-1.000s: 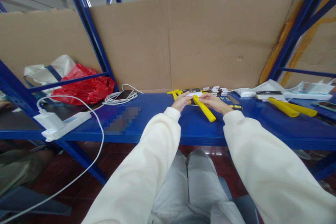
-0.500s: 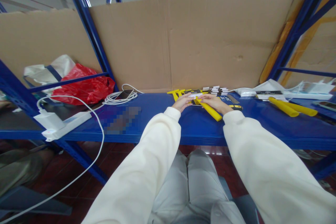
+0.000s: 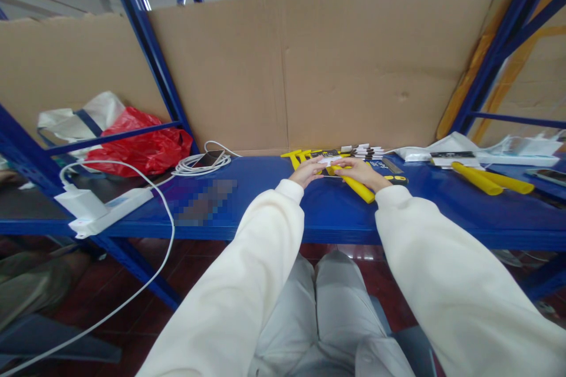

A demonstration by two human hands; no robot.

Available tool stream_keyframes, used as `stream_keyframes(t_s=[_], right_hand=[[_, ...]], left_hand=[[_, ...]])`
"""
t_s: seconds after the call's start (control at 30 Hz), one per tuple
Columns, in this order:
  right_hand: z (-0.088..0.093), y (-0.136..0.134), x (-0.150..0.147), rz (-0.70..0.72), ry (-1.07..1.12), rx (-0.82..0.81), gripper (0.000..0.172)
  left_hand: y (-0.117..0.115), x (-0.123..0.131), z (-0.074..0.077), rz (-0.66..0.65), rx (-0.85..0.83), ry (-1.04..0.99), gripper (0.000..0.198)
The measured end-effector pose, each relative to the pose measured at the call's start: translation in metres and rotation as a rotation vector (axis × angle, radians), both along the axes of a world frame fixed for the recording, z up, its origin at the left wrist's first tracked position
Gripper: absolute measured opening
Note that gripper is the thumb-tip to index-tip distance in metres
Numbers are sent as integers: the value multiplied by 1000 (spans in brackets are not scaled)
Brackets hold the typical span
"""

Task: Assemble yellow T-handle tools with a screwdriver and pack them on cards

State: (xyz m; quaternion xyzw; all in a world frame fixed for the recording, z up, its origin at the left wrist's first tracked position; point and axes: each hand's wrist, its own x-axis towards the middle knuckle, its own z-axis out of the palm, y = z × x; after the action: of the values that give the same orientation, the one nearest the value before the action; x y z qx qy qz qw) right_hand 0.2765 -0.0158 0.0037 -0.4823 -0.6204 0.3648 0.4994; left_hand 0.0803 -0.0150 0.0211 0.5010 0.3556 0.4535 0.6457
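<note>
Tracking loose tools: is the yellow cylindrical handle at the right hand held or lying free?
Held: the right hand grips the far part of the yellow handle; its near end sticks out.

We see a solid blue surface (image 3: 260, 200) across the middle. Toward three o'clock we find a plain yellow handle (image 3: 360, 190) beside a white piece (image 3: 328, 161) and, farther out, two more yellow handles (image 3: 477, 180). At nine we have a red bag (image 3: 141, 147) against a white bag (image 3: 106, 107) striped dark blue. At twelve we note tan cardboard (image 3: 354, 65); at six, pale grey trousers (image 3: 283, 324); at seven and four, cream sleeves (image 3: 260, 253).
</note>
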Motion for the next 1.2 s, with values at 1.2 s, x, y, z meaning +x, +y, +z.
stream_keyframes(t_s=[1.2], right_hand=[[-8, 14, 10, -97, -130, 98, 23]], left_hand=[[-1, 0, 6, 404, 18, 89, 49]])
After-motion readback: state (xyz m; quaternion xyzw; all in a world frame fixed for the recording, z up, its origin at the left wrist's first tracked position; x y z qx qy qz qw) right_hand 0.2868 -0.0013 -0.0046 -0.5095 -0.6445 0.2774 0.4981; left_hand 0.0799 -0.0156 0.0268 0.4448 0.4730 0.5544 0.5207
